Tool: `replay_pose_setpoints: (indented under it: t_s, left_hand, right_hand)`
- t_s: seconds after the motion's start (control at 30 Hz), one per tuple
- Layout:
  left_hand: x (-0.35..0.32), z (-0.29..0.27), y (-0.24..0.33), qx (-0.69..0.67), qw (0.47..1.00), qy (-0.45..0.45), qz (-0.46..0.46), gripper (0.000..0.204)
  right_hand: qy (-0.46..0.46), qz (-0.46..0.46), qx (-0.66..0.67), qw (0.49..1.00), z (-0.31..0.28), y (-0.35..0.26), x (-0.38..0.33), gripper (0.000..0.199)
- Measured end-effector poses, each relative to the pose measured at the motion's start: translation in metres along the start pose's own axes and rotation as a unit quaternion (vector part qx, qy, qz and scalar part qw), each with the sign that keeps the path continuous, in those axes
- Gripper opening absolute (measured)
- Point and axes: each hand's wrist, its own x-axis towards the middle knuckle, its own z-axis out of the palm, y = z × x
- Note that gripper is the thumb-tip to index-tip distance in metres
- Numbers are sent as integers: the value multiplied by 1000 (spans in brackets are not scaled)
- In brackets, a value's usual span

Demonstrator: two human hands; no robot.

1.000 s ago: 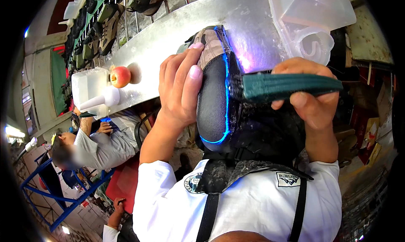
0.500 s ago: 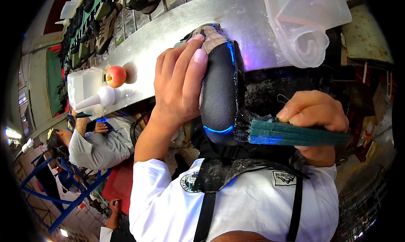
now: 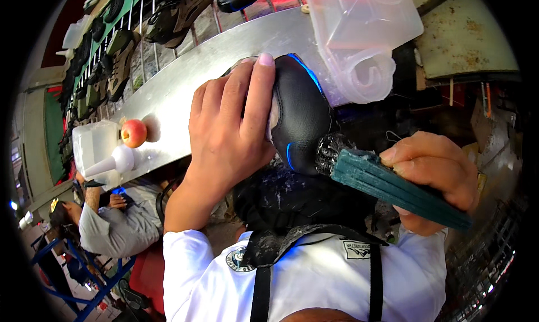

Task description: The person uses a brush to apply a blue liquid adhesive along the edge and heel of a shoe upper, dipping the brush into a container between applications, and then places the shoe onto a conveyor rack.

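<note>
Head camera, looking down: a person in a white shirt and black apron straps works on a black shoe upper with blue trim (image 3: 300,117) at a long metal bench (image 3: 185,91). The left hand (image 3: 230,136) wraps around the shoe from the left, fingers closed over its top and side, the index fingertip reaching the toe end near the bench edge. The shoe sits in front of the person's chest, above a black, glue-spattered apron (image 3: 292,201), between the two hands. The right hand (image 3: 432,178) is clenched around the dark green handle of a brush (image 3: 393,187), whose dark bristled head touches the shoe's lower right edge.

On the bench behind the shoe stands a clear plastic container (image 3: 365,35) with a curled sheet of plastic inside, just beyond the shoe's toe. Farther left along the bench lie a red apple (image 3: 133,132) and, beside it, a white squeeze bottle with a pointed nozzle (image 3: 112,162) in front of a translucent jug (image 3: 92,145). Rows of finished shoes (image 3: 129,52) line a green rack past the bench. Below the bench at lower left, another person in a grey shirt (image 3: 109,226) bends over, well apart from the working hands.
</note>
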Motion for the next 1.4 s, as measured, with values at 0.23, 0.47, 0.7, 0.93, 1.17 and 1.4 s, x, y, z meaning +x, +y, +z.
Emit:
replay_pose_setpoints:
  t_s: [0.23,0.47,0.7,0.93,1.17,1.4]
  left_hand:
    - [19,5,6,16,1000,1,-17,89]
    - [32,5,4,9,998,-37,-40,106]
    - [40,1,3,0,995,-71,-70,108]
    - [45,-1,-7,1,989,-113,-92,107]
    - [43,-13,-13,-20,986,-133,-103,108]
    - [45,-15,-25,-45,982,-142,-113,104]
  right_hand:
    - [6,34,-140,990,-16,-9,19,42]
    - [-105,-8,-249,963,-38,-15,60,41]
    - [-174,-43,-286,941,-42,-23,96,34]
    - [-266,-26,-235,935,-62,-8,125,26]
    - [-355,-48,-216,908,-69,4,146,27]
    - [-340,-38,-183,921,-66,15,146,28]
